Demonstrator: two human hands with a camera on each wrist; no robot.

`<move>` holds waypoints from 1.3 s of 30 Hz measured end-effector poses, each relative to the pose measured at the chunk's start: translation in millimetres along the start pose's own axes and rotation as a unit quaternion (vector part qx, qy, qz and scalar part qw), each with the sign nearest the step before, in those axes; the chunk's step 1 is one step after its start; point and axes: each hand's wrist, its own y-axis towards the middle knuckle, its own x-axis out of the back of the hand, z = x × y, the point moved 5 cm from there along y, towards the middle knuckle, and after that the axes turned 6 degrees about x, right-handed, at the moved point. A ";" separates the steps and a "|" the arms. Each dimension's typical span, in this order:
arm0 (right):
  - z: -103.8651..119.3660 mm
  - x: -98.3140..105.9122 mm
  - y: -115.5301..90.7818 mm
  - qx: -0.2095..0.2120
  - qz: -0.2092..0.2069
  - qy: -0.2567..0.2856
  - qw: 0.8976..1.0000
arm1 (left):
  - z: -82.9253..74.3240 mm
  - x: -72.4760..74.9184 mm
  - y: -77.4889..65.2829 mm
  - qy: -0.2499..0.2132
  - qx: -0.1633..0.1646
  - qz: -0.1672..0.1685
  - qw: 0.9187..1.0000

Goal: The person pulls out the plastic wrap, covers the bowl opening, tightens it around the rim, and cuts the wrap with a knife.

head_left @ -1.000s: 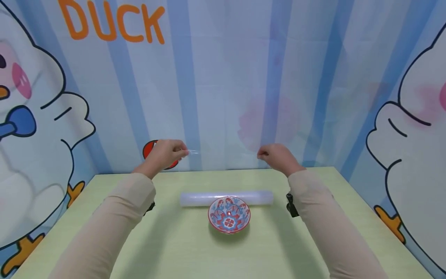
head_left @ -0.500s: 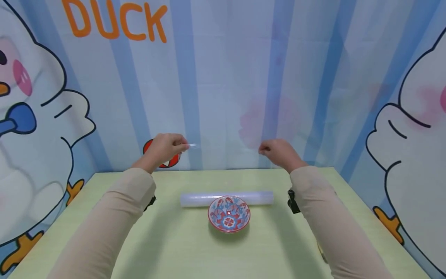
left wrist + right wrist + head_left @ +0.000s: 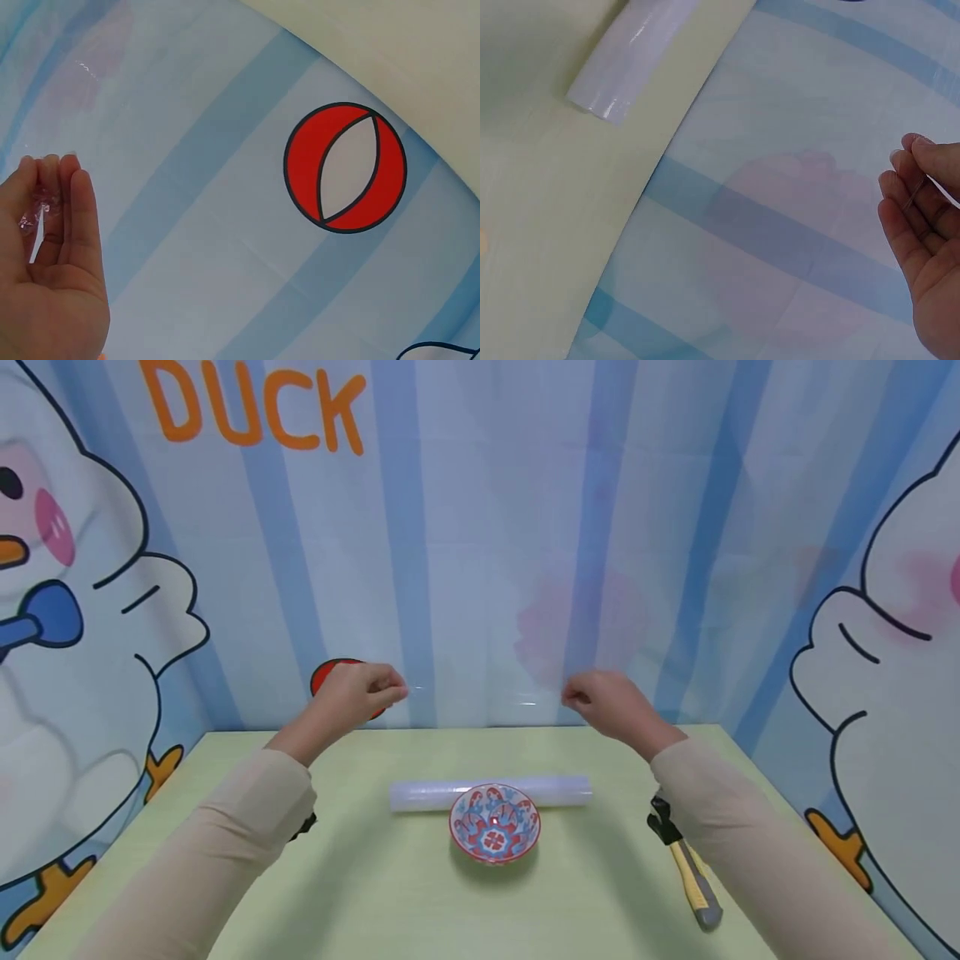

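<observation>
A clear sheet of plastic wrap (image 3: 527,702) spans the space between both hands, showing only as thin glints. My left hand (image 3: 352,692) pinches one end between thumb and fingertips; crumpled wrap (image 3: 46,199) shows inside that grip in the left wrist view. On the other side my right hand (image 3: 611,703) pinches the opposite end, and a thin edge of film crosses its fingers (image 3: 900,232). Both hands are raised near the table's back edge. Below and between them stands a bowl (image 3: 495,824) with a red and blue pattern, open side up.
Behind the bowl a roll of plastic wrap (image 3: 420,796) lies crosswise on the pale table (image 3: 480,914). A yellow and grey box cutter (image 3: 697,885) lies at the right, partly covered by the right sleeve (image 3: 757,852). A striped duck-print curtain (image 3: 480,527) hangs behind the table.
Both hands rose slightly, then came down again. The right hand and forearm have shifted a little right, bringing the box cutter into view. The bowl and roll stay in place.
</observation>
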 end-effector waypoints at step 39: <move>47.8 -43.9 -136.9 0.062 0.155 0.027 0.986 | -13.3 -71.2 -146.8 -0.014 -0.077 0.071 0.994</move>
